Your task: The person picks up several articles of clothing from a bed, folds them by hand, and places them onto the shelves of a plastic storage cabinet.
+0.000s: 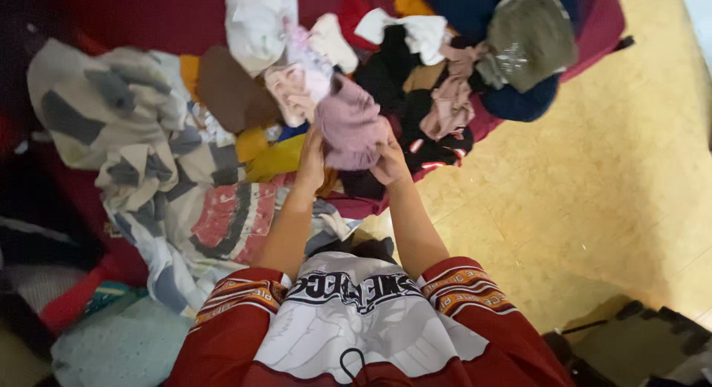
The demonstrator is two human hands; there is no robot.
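Both hands grip a mauve-pink knitted garment (350, 126) lifted just above a heap of mixed clothes. My left hand (310, 158) clutches its left edge, fingers curled into the fabric. On the garment's right edge is my right hand (389, 161), also closed on it. The garment hangs bunched between the two hands. Under it lie a yellow cloth (276, 158) and black clothes (400, 83). My arms come out of red sleeves with patterned cuffs.
The clothes heap rests on a dark red bed cover (148, 16). A grey-and-cream patterned blanket (119, 112) lies left, a white garment (256, 23) and an olive one (530, 38) farther back. Yellow tiled floor (593, 194) spreads right; a dark bag (638, 342) sits bottom right.
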